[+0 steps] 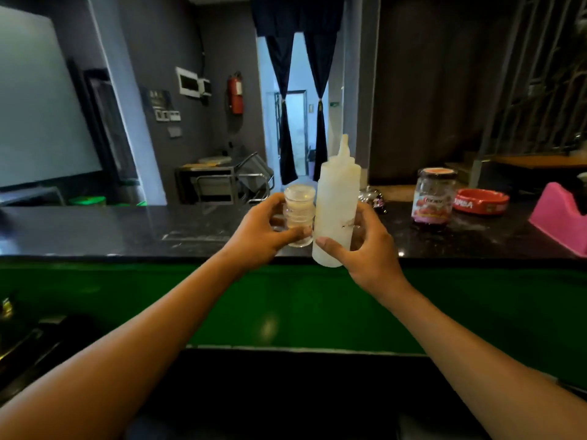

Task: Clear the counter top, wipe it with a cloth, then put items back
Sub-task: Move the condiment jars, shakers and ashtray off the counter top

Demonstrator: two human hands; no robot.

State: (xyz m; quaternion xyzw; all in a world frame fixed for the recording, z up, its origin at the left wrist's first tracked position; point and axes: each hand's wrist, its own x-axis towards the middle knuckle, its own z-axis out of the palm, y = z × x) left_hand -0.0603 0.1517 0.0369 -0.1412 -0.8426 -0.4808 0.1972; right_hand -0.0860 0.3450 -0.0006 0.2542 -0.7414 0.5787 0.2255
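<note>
My left hand point(259, 231) grips a small clear ribbed jar point(298, 211) with a clear lid, held upright over the dark stone counter top point(127, 230). My right hand point(368, 252) grips a tall white squeeze bottle point(336, 204) with a pointed nozzle, its base just past the counter's front edge. Jar and bottle are side by side, almost touching. No cloth is in view.
On the counter to the right stand a glass jam jar point(432, 196), a red ashtray point(480, 202), a pink tape dispenser point(560, 215) and a small shiny object point(374, 198) behind the bottle. A green panel point(301, 300) drops below the counter edge. A metal cart point(222, 182) stands beyond.
</note>
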